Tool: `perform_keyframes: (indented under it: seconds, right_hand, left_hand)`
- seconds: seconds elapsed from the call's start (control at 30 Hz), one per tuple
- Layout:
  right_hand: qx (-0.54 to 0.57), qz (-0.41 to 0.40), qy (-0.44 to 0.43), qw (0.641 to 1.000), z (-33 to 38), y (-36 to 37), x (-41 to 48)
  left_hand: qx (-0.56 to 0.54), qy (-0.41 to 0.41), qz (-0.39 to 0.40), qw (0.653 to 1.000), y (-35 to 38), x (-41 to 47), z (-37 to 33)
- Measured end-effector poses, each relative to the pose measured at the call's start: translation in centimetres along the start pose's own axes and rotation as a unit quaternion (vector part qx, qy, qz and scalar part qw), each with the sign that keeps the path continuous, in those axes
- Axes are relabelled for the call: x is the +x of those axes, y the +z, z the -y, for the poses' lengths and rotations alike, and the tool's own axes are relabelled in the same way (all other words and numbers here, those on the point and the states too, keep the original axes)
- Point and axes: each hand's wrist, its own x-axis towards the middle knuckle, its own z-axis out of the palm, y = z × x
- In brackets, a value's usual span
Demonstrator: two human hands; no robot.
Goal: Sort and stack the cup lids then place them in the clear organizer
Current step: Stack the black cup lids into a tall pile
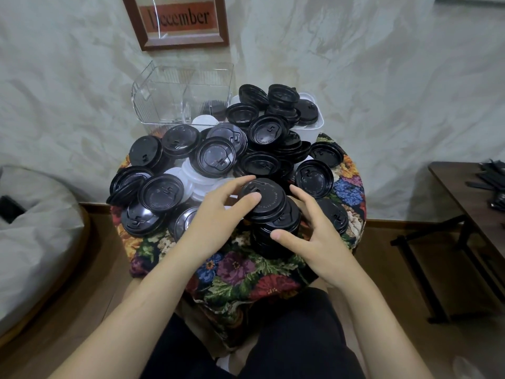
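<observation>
A stack of black cup lids (269, 214) stands on the near middle of a small table under a floral cloth (237, 272). My left hand (218, 217) holds the top lid of that stack, thumb on its top and fingers along its far rim. My right hand (314, 228) cups the stack's right side, thumb against its front. Several loose black lids (216, 157) and a few white lids (191, 181) cover the table beyond. The clear organizer (183, 97) stands at the back left, with a few dark lids inside one compartment.
A white bin (311, 127) heaped with black lids sits at the back right of the table. A grey beanbag (35, 233) lies to the left. A dark wooden side table (470, 198) stands to the right. A framed "December" sign (180, 20) leans on the wall.
</observation>
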Motion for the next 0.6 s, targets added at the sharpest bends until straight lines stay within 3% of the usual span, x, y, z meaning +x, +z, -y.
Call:
perform_keyframes:
  seconds: [0.6]
  right_hand:
    - [-0.010, 0.007, -0.015, 1.000, -0.2, -0.3, 0.0]
  left_hand:
    - [0.030, -0.011, 0.068, 0.997, 1.2, 0.3, 0.2]
